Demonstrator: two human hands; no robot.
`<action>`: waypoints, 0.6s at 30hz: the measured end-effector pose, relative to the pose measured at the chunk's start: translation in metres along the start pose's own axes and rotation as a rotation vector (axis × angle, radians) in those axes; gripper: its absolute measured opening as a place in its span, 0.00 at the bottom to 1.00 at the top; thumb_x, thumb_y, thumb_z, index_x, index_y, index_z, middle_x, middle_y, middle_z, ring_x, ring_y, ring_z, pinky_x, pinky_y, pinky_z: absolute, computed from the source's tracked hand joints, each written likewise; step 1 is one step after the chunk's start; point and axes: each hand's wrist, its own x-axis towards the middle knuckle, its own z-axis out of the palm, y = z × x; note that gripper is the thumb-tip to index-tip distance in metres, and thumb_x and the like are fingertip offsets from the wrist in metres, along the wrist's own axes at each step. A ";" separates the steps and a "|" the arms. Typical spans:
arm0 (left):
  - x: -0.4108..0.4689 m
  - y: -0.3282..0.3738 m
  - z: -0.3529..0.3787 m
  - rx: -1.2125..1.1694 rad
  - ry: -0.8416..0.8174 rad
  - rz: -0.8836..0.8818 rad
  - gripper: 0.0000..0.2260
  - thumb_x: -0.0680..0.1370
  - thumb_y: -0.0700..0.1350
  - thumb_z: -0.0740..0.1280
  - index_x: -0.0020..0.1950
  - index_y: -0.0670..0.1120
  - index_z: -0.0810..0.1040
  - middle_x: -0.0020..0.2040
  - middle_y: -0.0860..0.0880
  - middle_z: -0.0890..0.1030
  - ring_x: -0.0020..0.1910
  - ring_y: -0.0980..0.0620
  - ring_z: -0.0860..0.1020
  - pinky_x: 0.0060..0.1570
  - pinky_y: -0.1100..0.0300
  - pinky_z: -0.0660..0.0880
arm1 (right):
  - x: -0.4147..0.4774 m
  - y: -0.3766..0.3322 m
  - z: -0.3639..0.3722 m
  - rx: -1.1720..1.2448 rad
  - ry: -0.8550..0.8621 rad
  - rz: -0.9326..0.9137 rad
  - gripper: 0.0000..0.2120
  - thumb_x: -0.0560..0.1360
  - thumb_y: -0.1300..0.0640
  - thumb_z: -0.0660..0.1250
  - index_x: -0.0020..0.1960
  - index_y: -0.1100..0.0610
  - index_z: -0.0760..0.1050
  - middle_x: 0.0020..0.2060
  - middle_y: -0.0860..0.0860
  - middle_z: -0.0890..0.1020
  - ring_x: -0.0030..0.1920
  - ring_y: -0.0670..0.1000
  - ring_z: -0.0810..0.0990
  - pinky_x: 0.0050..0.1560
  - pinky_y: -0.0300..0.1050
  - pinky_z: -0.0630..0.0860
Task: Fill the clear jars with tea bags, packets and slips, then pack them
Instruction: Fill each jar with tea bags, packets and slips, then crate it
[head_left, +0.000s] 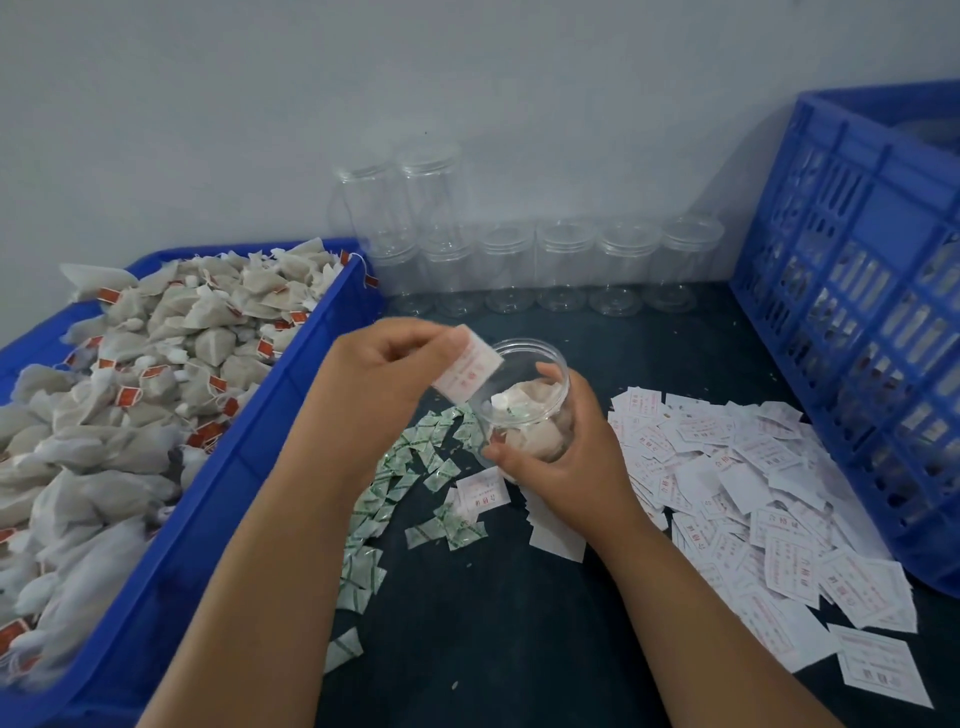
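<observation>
My right hand grips a clear jar, tilted toward me and holding several tea bags. My left hand pinches a white slip with red print just over the jar's open mouth. Small green-and-white packets lie scattered on the dark table below the hands. A heap of white slips spreads to the right. Tea bags with red tags fill a blue bin on the left.
The blue bin runs along the left side. A row of empty clear jars stands against the back wall, with two stacked on top. A tall blue slatted crate blocks the right side.
</observation>
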 end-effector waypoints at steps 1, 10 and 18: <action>0.006 0.005 0.004 0.031 -0.050 0.013 0.03 0.77 0.57 0.74 0.46 0.63 0.88 0.55 0.64 0.84 0.52 0.67 0.81 0.52 0.63 0.76 | -0.001 -0.001 0.001 0.002 -0.017 -0.009 0.38 0.66 0.42 0.86 0.69 0.32 0.70 0.61 0.39 0.85 0.58 0.45 0.87 0.54 0.37 0.82; 0.029 0.000 0.037 0.754 -0.111 0.198 0.19 0.70 0.51 0.79 0.45 0.59 0.68 0.60 0.57 0.68 0.61 0.53 0.66 0.57 0.61 0.64 | -0.001 -0.004 -0.003 -0.055 -0.013 -0.084 0.40 0.64 0.38 0.86 0.70 0.30 0.70 0.62 0.38 0.83 0.62 0.44 0.85 0.57 0.33 0.79; 0.031 -0.065 0.049 0.356 0.127 -0.123 0.09 0.79 0.60 0.71 0.54 0.56 0.80 0.45 0.59 0.81 0.44 0.62 0.80 0.47 0.58 0.79 | 0.004 0.001 -0.009 -0.009 0.210 -0.024 0.41 0.64 0.37 0.83 0.72 0.37 0.70 0.62 0.32 0.81 0.60 0.40 0.85 0.58 0.40 0.84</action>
